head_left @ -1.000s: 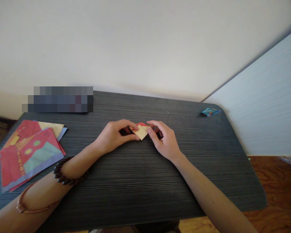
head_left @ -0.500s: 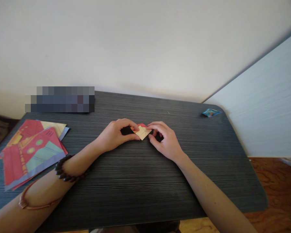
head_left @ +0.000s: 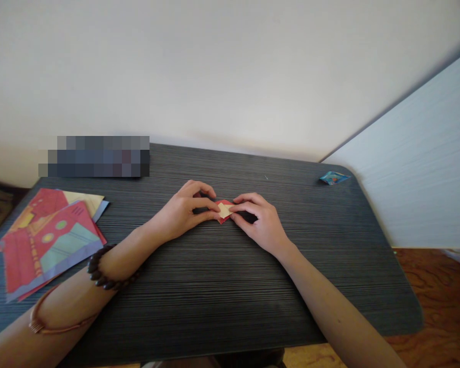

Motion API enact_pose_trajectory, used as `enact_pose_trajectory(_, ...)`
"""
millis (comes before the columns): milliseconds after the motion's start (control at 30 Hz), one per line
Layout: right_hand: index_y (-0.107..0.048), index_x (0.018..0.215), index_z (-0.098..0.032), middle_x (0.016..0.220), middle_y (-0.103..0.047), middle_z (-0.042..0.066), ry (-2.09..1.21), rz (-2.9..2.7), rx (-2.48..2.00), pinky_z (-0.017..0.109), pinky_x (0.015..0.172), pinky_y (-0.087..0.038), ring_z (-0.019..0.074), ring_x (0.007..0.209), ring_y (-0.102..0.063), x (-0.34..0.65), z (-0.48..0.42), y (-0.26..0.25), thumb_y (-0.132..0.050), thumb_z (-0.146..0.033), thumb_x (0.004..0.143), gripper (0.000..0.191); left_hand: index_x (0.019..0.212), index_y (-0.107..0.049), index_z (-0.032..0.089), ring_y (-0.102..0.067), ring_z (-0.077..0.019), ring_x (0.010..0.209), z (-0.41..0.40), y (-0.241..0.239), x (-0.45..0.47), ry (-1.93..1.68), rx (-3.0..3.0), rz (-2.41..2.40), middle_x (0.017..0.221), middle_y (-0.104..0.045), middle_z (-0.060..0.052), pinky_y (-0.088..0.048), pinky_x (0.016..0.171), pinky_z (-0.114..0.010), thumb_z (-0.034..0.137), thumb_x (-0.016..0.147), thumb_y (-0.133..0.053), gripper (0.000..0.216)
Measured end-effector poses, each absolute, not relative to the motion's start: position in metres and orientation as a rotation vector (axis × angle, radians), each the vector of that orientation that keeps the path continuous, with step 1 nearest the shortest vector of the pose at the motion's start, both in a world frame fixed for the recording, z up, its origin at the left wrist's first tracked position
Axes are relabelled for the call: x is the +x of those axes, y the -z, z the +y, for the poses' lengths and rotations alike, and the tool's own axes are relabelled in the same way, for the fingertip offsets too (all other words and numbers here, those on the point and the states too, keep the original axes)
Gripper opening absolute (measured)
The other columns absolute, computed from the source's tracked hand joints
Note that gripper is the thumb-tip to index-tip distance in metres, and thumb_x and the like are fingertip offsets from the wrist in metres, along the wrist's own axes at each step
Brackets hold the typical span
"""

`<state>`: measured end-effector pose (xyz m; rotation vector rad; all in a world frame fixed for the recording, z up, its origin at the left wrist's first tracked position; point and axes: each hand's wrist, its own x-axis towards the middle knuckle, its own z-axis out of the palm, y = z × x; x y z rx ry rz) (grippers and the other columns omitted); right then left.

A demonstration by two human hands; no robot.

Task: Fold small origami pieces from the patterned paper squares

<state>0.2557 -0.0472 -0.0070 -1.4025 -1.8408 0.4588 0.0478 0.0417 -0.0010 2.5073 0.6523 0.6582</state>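
Note:
A small folded paper piece (head_left: 224, 210), red outside with a cream face, lies on the dark ribbed table (head_left: 214, 286) near its middle. My left hand (head_left: 184, 210) pinches its left edge with fingers and thumb pressed together. From the other side my right hand (head_left: 258, 222) presses its fingertips on the right edge. Both hands rest on the table. Most of the paper is hidden under the fingertips. My left forearm wears a dark bead bracelet (head_left: 107, 271) and a thin copper bangle (head_left: 49, 319).
A stack of colourful printed paper sheets (head_left: 48, 240) lies at the table's left edge. A small blue folded paper figure (head_left: 333, 177) sits at the far right corner. A pale wall stands behind, a white panel (head_left: 425, 163) to the right, wooden floor below right.
The paper was held slightly raised with more cream face showing; now it is pressed flatter on the table and my fingertips cover more of it. My left fingers have stretched forward.

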Motion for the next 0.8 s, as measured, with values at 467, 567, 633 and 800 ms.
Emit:
enact_pose_trajectory(467, -0.07, 0.09, -0.023, 0.092, -0.061, 0.006, -0.351, -1.807, -1.521, 0.039, 0.083, -0.047, 0.0188, 0.087, -0.057, 0.252, -0.049, 0.008, -0.058, -0.026, 0.086, 0.013, 0.102, -0.063, 0.016, -0.06, -0.0194, 0.09, 0.033, -0.006, 0.047, -0.548, 2.772, 0.548, 0.094, -0.066, -0.008, -0.049, 0.083, -0.034, 0.023, 0.092, -0.045, 0.022)
enact_pose_trajectory(567, -0.07, 0.088, -0.023, 0.091, -0.059, 0.005, -0.391, -1.75, -1.511, 0.036, 0.081, -0.049, 0.0176, 0.086, -0.057, 0.252, -0.048, 0.007, -0.06, -0.029, 0.086, 0.012, 0.104, -0.061, 0.016, -0.059, -0.0179, 0.088, 0.031, -0.005, 0.049, -0.555, 2.741, 0.548, 0.095, -0.066, -0.007, -0.048, 0.082, -0.032, 0.023, 0.093, -0.044, 0.022)
enact_pose_trajectory(633, -0.07, 0.086, -0.022, 0.09, -0.058, 0.005, -0.409, -1.726, -1.517, 0.034, 0.079, -0.049, 0.0171, 0.084, -0.057, 0.252, -0.047, 0.006, -0.059, -0.03, 0.086, 0.013, 0.102, -0.061, 0.016, -0.058, -0.0175, 0.088, 0.03, -0.004, 0.05, -0.55, 2.728, 0.565, 0.095, -0.065, -0.007, -0.048, 0.082, -0.032, 0.023, 0.093, -0.043, 0.021)
enact_pose_trajectory(800, -0.068, 0.081, -0.02, 0.09, -0.058, 0.006, -0.414, -1.719, -1.595, 0.036, 0.081, -0.048, 0.0181, 0.084, -0.057, 0.249, -0.045, 0.006, -0.057, -0.029, 0.087, 0.015, 0.094, -0.062, 0.016, -0.054, -0.0188, 0.09, 0.03, -0.003, 0.052, -0.521, 2.727, 0.673, 0.093, -0.062, -0.006, -0.046, 0.084, -0.034, 0.024, 0.093, -0.043, 0.02)
